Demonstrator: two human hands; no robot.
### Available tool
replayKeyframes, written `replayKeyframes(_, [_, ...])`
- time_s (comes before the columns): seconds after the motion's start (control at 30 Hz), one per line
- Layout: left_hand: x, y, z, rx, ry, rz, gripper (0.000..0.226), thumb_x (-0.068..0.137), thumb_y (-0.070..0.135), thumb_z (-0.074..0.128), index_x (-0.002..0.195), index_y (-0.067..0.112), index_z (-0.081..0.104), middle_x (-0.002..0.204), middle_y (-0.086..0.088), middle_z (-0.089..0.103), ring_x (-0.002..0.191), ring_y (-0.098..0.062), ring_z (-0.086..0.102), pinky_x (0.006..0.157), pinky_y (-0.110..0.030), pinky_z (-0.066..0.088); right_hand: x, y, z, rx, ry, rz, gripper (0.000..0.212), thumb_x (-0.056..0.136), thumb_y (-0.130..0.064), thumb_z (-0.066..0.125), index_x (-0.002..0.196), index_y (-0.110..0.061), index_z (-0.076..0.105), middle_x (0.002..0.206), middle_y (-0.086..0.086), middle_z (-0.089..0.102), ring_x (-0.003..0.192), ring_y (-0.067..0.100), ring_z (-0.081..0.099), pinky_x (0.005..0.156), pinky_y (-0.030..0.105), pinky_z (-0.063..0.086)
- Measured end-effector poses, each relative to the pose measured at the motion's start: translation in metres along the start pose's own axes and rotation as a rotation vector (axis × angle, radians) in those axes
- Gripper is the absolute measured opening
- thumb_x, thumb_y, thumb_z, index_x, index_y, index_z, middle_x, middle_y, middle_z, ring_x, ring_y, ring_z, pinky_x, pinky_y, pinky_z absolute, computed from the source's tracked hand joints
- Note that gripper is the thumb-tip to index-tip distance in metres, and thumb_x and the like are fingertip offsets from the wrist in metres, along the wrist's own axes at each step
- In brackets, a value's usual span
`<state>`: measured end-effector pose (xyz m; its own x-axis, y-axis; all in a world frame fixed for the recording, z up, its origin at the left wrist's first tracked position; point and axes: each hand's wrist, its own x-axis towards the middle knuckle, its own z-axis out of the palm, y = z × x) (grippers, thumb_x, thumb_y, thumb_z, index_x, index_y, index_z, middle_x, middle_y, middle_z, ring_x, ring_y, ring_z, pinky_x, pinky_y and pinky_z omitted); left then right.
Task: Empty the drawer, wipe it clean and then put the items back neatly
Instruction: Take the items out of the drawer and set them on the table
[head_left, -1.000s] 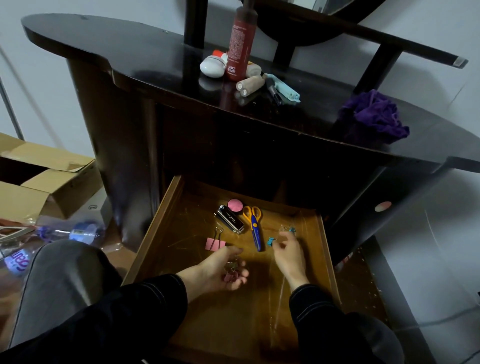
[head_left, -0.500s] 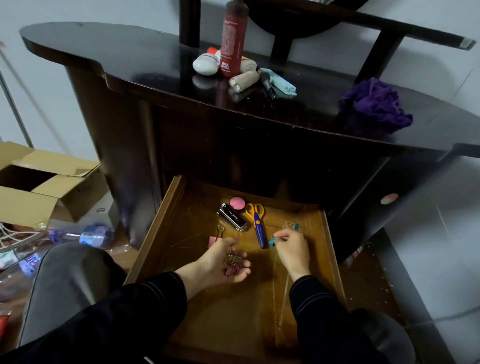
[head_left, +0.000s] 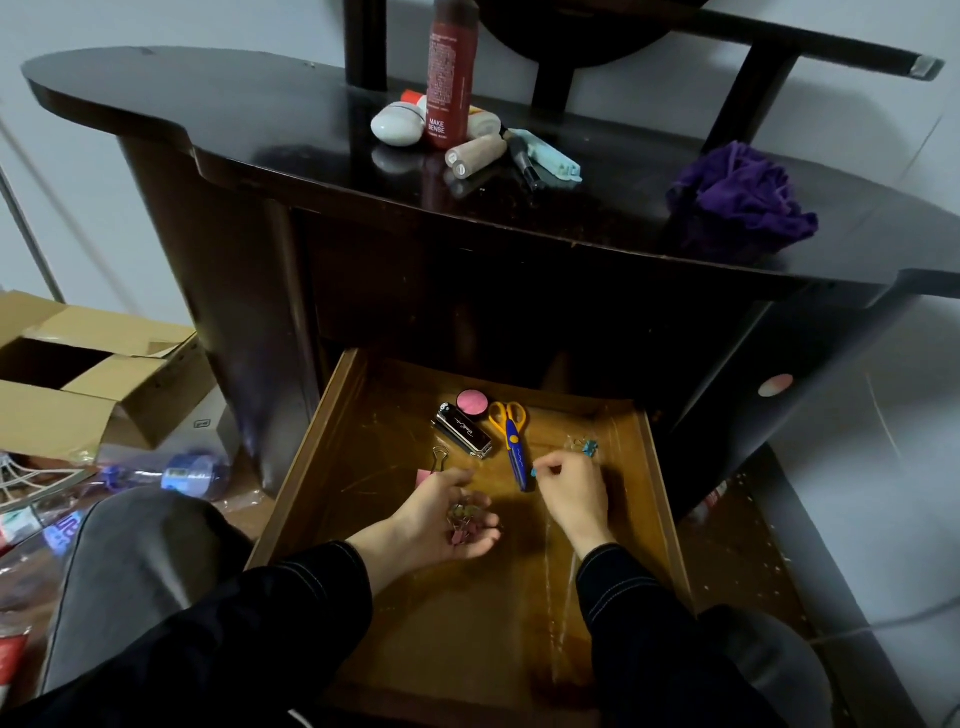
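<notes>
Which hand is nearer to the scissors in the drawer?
Right. The right hand, pinching a small blue clip, sits just right of the scissors near the blade tip; the left hand, cupping binder clips, is farther, at their lower left.

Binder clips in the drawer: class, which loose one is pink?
The pink clip with gold handles beside the left hand; the blue clips lie loose beyond the right hand.

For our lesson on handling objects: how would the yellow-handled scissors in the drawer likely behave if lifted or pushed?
The scissors lie closed and look rigid, so they should lift as one stiff piece. Their handles look plastic, so probably light. Flat on the drawer floor, they would likely slide rather than roll.
</notes>
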<state>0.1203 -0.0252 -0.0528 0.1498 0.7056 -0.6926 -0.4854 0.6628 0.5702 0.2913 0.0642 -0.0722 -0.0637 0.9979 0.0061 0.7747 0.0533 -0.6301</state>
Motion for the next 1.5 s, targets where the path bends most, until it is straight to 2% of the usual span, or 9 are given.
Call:
replayKeyframes(0.13, [-0.001,0.003,0.001,-0.075,0.005,0.031,0.050,0.101,0.045,0.046,0.120,0.001,0.055,0.094,-0.022,0.060,0.072,-0.032,0.065,0.067,-0.039,0.058,-0.019,-0.026,-0.013,0.547,-0.199,-0.005,0.012,0.091,-0.019,0.070,0.089,-0.027,0.080,0.083,-0.011,0.075,0.074,0.000,0.063,0.057,0.011,0.045])
replayKeyframes(0.33, [-0.002,0.001,-0.002,-0.134,-0.036,0.033,0.044,0.098,0.051,0.051,0.091,0.009,0.058,0.077,-0.017,0.063,0.067,-0.029,0.065,0.058,-0.034,0.056,-0.045,-0.047,-0.015,0.571,-0.620,-0.230,0.014,0.094,-0.015,0.067,0.091,-0.023,0.079,0.085,-0.012,0.075,0.059,0.002,0.056,0.049,0.017,0.041])
replayKeyframes(0.4, [0.000,0.002,-0.004,-0.081,-0.010,0.052,0.040,0.096,0.047,0.054,0.086,0.009,0.060,0.072,-0.014,0.063,0.059,-0.023,0.061,0.051,-0.025,0.049,-0.041,-0.045,-0.016,0.595,-0.554,-0.194,0.013,0.094,-0.016,0.067,0.094,-0.021,0.079,0.090,-0.004,0.075,0.063,0.007,0.056,0.049,0.019,0.040])
replayKeyframes(0.5, [0.002,0.003,-0.008,-0.092,0.022,0.098,0.031,0.095,0.036,0.055,0.081,0.008,0.055,0.069,-0.010,0.059,0.050,-0.015,0.045,0.037,-0.018,0.031,-0.024,-0.028,-0.021,0.650,-0.217,0.048,0.015,0.094,-0.014,0.065,0.100,-0.023,0.076,0.095,0.002,0.075,0.065,0.011,0.059,0.050,0.019,0.042])
replayKeyframes(0.63, [0.003,0.002,-0.012,-0.106,0.133,0.221,0.027,0.098,0.026,0.055,0.080,0.008,0.047,0.065,-0.009,0.054,0.042,-0.013,0.037,0.033,-0.017,0.020,-0.006,0.007,-0.020,0.469,0.077,0.264,0.039,0.098,-0.011,0.059,0.137,-0.015,0.057,0.126,0.005,0.062,0.087,0.022,0.069,0.068,0.031,0.058])
replayKeyframes(0.73, [0.005,0.002,-0.010,-0.076,0.151,0.242,0.025,0.099,0.022,0.054,0.080,0.008,0.046,0.066,-0.009,0.053,0.041,-0.013,0.036,0.034,-0.017,0.019,-0.003,0.015,-0.009,0.271,0.009,0.238,0.057,0.098,-0.012,0.058,0.152,-0.020,0.041,0.146,0.010,0.050,0.118,0.034,0.063,0.094,0.050,0.057])
replayKeyframes(1.03, [0.009,0.003,-0.009,-0.074,0.093,0.223,0.020,0.096,0.022,0.055,0.082,0.010,0.048,0.068,-0.009,0.055,0.050,-0.014,0.035,0.038,-0.020,0.019,0.042,0.001,-0.009,-0.098,-0.031,0.200,0.069,0.098,-0.008,0.053,0.160,-0.019,0.023,0.164,0.015,0.019,0.145,0.037,0.035,0.109,0.047,0.041])
replayKeyframes(1.23, [0.007,0.005,-0.009,-0.087,0.073,0.217,0.021,0.096,0.023,0.056,0.081,0.010,0.048,0.068,-0.008,0.055,0.050,-0.013,0.034,0.038,-0.021,0.020,0.048,-0.004,-0.008,-0.371,-0.098,0.139,0.039,0.099,-0.007,0.055,0.138,-0.009,0.056,0.149,0.015,0.044,0.120,0.034,0.059,0.096,0.037,0.049])
replayKeyframes(1.5, [0.004,0.004,-0.008,-0.072,0.057,0.206,0.021,0.096,0.026,0.056,0.085,0.010,0.047,0.069,-0.008,0.055,0.049,-0.012,0.034,0.038,-0.020,0.020,0.031,0.003,-0.007,-0.461,-0.194,-0.066,0.009,0.095,-0.013,0.068,0.102,-0.016,0.072,0.104,0.001,0.071,0.095,0.017,0.068,0.083,0.032,0.059])
